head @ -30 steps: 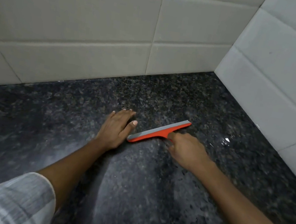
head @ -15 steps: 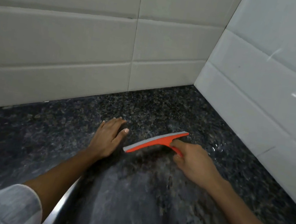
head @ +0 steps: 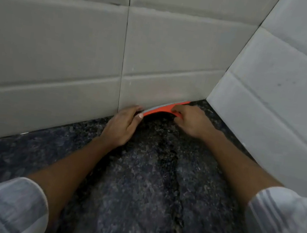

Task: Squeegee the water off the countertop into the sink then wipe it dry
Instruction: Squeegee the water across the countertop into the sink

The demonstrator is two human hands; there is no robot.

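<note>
An orange squeegee (head: 164, 108) with a grey blade lies against the foot of the back wall, close to the corner of the dark speckled granite countertop (head: 147, 195). My right hand (head: 191, 122) grips its handle at the right end. My left hand (head: 122, 126) lies flat on the counter with fingers spread, and its thumb touches the squeegee's left tip. The picture is blurred and the sink is out of sight.
Grey tiled back wall (head: 68, 53) and white tiled right wall (head: 281, 95) meet in a corner just right of the squeegee. Both forearms with striped white sleeves (head: 1, 207) stretch over the counter.
Both hands and the squeegee have moved away from me, from the middle of the counter to the foot of the back wall. The left thumb now touches the blade's tip.
</note>
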